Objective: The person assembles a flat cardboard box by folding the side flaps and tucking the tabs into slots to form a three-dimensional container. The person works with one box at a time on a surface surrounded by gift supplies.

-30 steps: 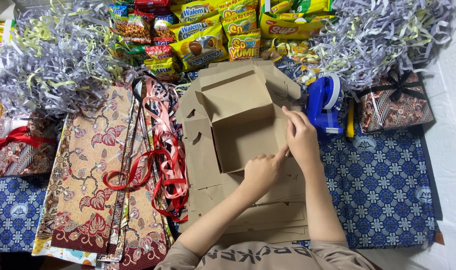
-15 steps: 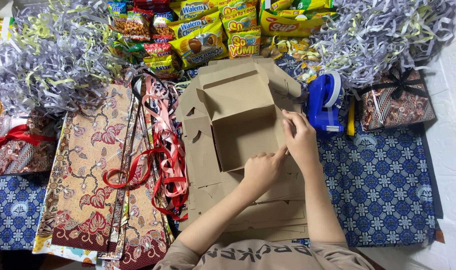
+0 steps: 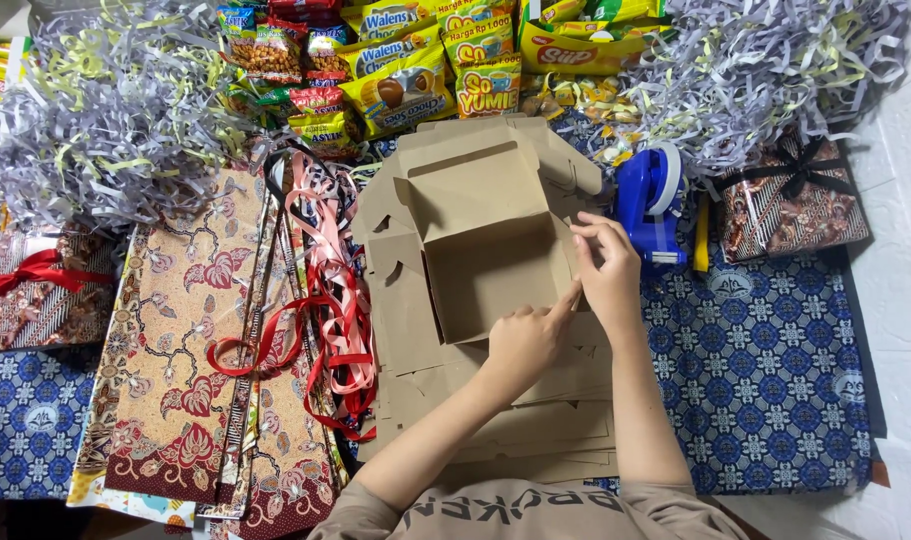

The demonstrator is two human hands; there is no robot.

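Two bare hands work at the right wall of a brown cardboard box (image 3: 491, 255), which sits half-folded on a stack of flat box blanks (image 3: 536, 420) at the centre of a blue patterned cloth (image 3: 776, 360). Left hand (image 3: 524, 345) presses a pointing finger against the box's lower right corner; right hand (image 3: 608, 268) pinches the top edge of that wall between fingertips. Red ribbons (image 3: 326, 300) crowd the box's left edge, a blue tape dispenser (image 3: 651, 205) stands just beside the right hand, and snack packets (image 3: 416, 70) line the far side. Open cloth lies to the right.
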